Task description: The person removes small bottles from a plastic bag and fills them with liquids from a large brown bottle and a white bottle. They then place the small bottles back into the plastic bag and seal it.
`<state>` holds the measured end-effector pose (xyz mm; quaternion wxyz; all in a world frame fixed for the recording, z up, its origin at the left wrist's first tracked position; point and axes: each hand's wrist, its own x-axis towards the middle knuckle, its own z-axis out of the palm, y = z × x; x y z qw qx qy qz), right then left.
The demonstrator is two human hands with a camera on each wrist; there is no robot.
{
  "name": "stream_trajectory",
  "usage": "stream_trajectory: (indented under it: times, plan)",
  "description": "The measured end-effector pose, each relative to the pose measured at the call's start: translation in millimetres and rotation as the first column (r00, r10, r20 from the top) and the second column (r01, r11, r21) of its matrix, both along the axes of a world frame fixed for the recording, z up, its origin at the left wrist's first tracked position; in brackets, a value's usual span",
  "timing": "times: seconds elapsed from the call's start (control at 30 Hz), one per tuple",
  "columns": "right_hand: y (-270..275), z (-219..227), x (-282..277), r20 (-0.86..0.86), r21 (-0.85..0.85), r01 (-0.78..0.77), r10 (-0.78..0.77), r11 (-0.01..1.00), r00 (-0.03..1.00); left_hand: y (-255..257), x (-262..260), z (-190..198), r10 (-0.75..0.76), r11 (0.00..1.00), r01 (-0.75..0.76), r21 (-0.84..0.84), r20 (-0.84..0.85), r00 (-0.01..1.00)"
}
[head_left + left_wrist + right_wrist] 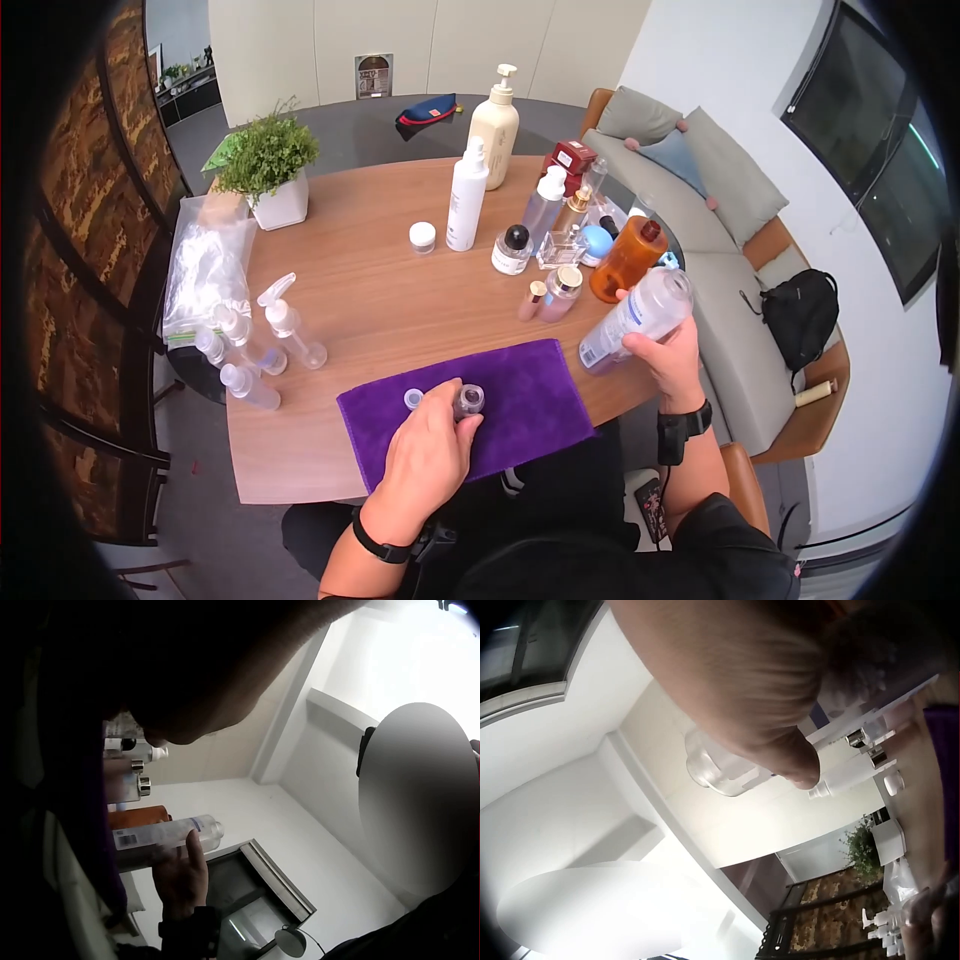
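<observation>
My left hand (pixel 430 445) holds a small clear bottle (pixel 471 399) by its side, over the purple cloth (pixel 540 405); its round top faces up. Just left of those fingers lies a small whitish cap (pixel 413 398). On the right, my right hand (pixel 676 362) grips a large clear bottle (pixel 632 322) with a printed label, leaning to the right beside the cloth. The left wrist view also shows this large bottle (pixel 169 834), the thumb pressed along its side. Its clear shoulder (pixel 720 769) appears past the hand in the right wrist view.
Several empty-looking clear pump and spray bottles (pixel 285 330) stand at the left, near a plastic bag (pixel 208 265) and a potted plant (pixel 275 170). A white spray bottle (pixel 466 200), white jar (pixel 422 237), amber bottle (pixel 627 262) and other cosmetics stand farther back and right.
</observation>
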<state>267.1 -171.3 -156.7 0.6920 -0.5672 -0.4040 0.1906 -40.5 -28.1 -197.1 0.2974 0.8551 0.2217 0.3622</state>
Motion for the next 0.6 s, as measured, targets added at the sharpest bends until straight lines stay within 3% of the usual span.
stream_trajectory:
  times: [0.13,0.23,0.3,0.4,0.47,0.6]
  plan:
    - [6,7,-14,0.044,-0.043,0.068,-0.066,0.997,0.997,0,1,-1,-0.004,0.999,0.004,-0.033,-0.008,1.000]
    - [8,8,-32,0.186,-0.075,0.134,-0.118,0.988,0.975,1,1,-1,-0.015,0.999,0.015,-0.052,-0.007,1.000]
    - [8,14,-45,0.477,-0.093,0.217,-0.148,0.972,0.866,1,-1,-1,-0.015,0.998,0.015,-0.067,-0.010,1.000]
    - [7,25,-65,0.543,-0.199,0.218,-0.078,0.955,0.836,0,-1,-1,-0.017,1.000,0.017,-0.021,0.008,1.000]
    - [11,30,-73,0.633,-0.175,0.210,-0.054,0.962,0.772,0,-2,3,-0.039,0.998,0.035,0.050,0.086,0.996]
    - [20,33,-80,0.738,-0.196,0.149,0.046,0.969,0.673,0,-5,5,-0.050,0.999,0.049,0.015,0.060,0.997]
